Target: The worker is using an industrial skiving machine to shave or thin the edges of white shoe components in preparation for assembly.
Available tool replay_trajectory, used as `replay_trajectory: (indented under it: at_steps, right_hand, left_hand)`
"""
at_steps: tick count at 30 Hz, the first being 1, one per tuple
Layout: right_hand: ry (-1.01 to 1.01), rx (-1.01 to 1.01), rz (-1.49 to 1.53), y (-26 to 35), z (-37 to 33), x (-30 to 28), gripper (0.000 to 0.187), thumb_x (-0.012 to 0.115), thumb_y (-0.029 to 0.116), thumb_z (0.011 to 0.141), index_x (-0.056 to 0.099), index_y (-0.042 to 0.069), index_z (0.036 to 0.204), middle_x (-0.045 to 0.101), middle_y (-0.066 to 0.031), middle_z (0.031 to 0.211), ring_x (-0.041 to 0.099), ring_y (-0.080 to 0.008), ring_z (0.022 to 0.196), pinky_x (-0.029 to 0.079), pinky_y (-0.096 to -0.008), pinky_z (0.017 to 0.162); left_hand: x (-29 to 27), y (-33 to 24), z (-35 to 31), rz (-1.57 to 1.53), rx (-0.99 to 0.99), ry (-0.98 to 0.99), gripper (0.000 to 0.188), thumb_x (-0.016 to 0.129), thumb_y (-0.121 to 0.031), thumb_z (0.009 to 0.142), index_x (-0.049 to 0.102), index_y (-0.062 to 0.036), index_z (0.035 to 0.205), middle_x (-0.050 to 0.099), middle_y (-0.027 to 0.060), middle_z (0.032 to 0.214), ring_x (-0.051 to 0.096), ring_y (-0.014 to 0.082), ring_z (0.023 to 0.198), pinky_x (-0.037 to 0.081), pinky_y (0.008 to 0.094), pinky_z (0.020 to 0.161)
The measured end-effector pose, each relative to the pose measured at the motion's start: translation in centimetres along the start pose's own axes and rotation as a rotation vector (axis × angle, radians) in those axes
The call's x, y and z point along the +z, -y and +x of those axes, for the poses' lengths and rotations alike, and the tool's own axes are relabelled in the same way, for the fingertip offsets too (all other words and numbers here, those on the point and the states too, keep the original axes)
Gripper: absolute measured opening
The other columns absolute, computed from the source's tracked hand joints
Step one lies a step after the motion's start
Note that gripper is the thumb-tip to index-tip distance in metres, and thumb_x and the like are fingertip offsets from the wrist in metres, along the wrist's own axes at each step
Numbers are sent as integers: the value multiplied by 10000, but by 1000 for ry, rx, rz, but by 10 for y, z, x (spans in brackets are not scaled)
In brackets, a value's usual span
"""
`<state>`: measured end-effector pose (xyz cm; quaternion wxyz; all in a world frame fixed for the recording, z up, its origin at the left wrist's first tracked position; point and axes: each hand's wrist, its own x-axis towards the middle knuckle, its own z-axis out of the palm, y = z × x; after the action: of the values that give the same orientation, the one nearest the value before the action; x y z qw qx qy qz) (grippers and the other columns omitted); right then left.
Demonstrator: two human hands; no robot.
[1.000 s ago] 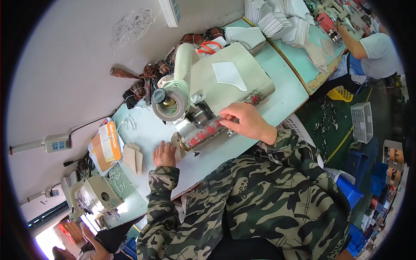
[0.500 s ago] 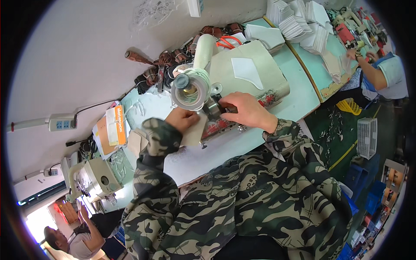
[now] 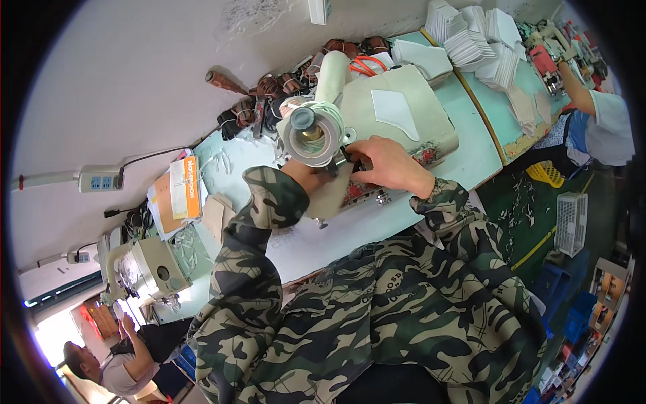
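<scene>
A pale bench machine (image 3: 431, 124) with a red-patterned front stands before me. A round metal cup (image 3: 289, 145) with a coil of light cord (image 3: 330, 110) rises over its working end. My left hand (image 3: 306, 176) is closed on a beige flat piece (image 3: 330, 198), blurred and tilted below the cup. The cup and the piece hide its fingertips. My right hand (image 3: 393, 168) rests at the machine's front, thumb and forefinger curled round a dark part beside the piece. What lies between them is unclear. A white cut shape (image 3: 393, 114) lies on the machine's flat top.
Wrapped brown and black bundles (image 3: 269, 86) and orange-handled scissors (image 3: 367, 64) line the wall. White sheet stacks (image 3: 464, 40) lie at the far right. Papers (image 3: 182, 192) and beige pieces (image 3: 217, 215) are at left, near another machine (image 3: 155, 269). Two people work at either side.
My left hand has moved right with the beige piece, in under the cup. My right hand stays near the same machine part. At right, the other person's arm has shifted.
</scene>
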<state>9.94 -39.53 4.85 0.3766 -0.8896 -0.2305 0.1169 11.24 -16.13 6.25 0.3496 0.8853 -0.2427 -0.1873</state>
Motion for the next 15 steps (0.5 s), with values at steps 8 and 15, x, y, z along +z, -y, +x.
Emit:
replay_trajectory:
  at_steps: [8, 15]
  right_hand:
    - [-537, -281, -192, -6, -9, -74, 204, 644, 117, 746, 669, 55, 939, 640, -114, 875, 614, -318, 847, 498, -413, 748]
    - [-288, -93, 62, -11, -28, -35, 295, 722, 174, 770, 629, 29, 1010, 650, -115, 892, 633, -262, 791, 496, -368, 712]
  left_hand:
    - [11, 126, -81, 787, -541, 178, 415, 611, -392, 856, 579, -162, 1199, 663, 134, 1022, 662, 350, 849, 522, 473, 719]
    - [32, 121, -111, 776, -285, -94, 219, 601, -278, 876, 642, -154, 1051, 670, 72, 999, 659, 338, 848, 528, 432, 752]
